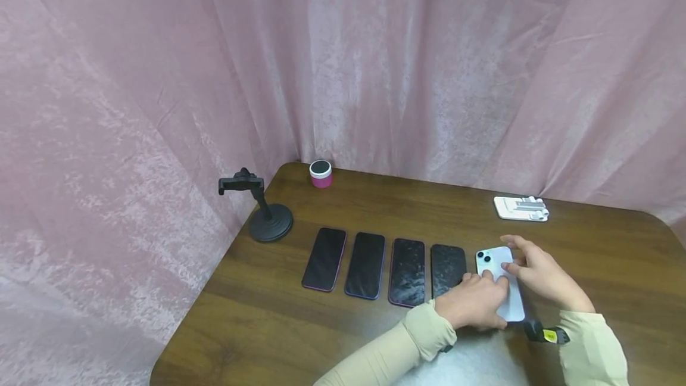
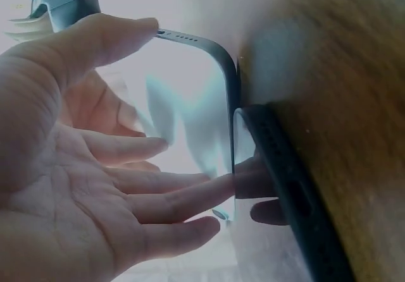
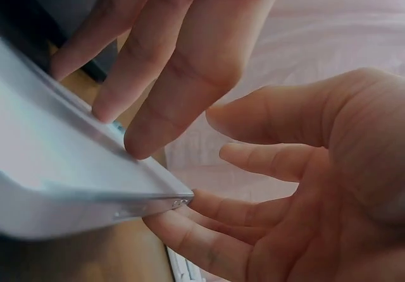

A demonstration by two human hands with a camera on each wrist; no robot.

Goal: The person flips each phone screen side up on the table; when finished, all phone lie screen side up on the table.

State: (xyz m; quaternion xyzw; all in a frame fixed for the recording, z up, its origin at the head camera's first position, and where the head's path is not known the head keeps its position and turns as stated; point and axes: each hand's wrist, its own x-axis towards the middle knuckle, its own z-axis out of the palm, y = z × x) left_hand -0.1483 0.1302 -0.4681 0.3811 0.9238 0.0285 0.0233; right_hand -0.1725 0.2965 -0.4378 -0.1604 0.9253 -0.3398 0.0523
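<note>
A pale smartphone point(image 1: 514, 305) lies back up on the table, its two camera lenses at the top left corner. My left hand point(image 1: 474, 301) reaches across it from the left; in the left wrist view its thumb point(image 2: 130, 35) touches the bottom edge and its straight fingers point(image 2: 180, 203) stretch over the back. From the right my right hand point(image 1: 546, 279) lies by the upper right side. In the right wrist view its fingertips touch the phone's point(image 3: 63, 149) edge, with the thumb raised apart. A dark-screened phone point(image 1: 448, 264), partly hidden by my left hand, lies just left.
Three more phones lie screen up in a row leftward: one black point(image 1: 407, 273), one blue-edged point(image 1: 365, 265) and one pink-edged point(image 1: 324, 259). A black phone stand point(image 1: 270, 222), a pink jar point(image 1: 321, 174) and a white folded stand point(image 1: 521, 208) sit farther back. Pink curtains point(image 1: 375, 64) hang behind.
</note>
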